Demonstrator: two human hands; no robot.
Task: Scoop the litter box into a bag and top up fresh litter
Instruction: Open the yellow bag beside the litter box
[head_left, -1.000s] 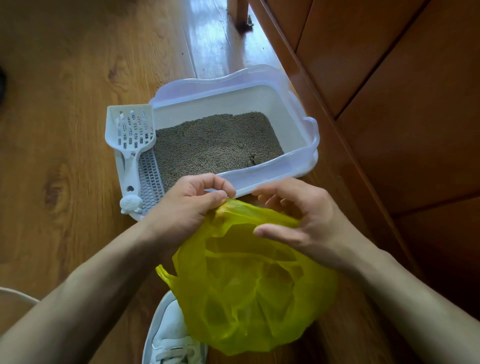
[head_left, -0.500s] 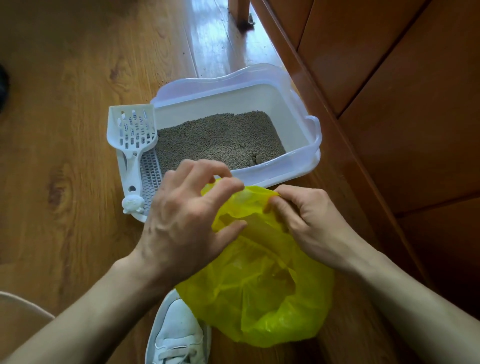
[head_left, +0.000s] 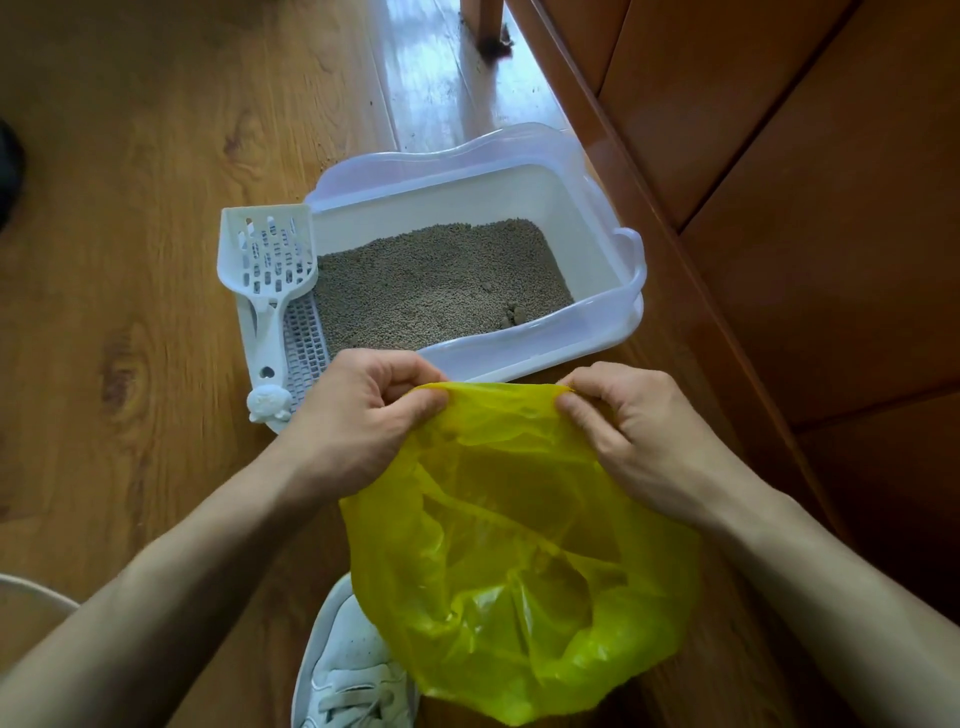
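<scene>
Litter box (head_left: 597, 332) sits on the wood floor (head_left: 130, 208) beside a wooden cabinet (head_left: 805, 182), grey litter (head_left: 431, 286) inside. White scoop (head_left: 270, 280) lies on its left ledge. Both hands pinch the yellow bag's (head_left: 519, 561) top edge: left hand (head_left: 358, 421) and right hand (head_left: 644, 426) hold it stretched between them. White shoe (head_left: 348, 670) shows below.

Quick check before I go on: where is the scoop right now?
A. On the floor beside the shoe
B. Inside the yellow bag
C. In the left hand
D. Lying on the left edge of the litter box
D. The white scoop lies along the left edge of the litter box, untouched, while the left hand and right hand both pinch the rim of the yellow bag.
</scene>
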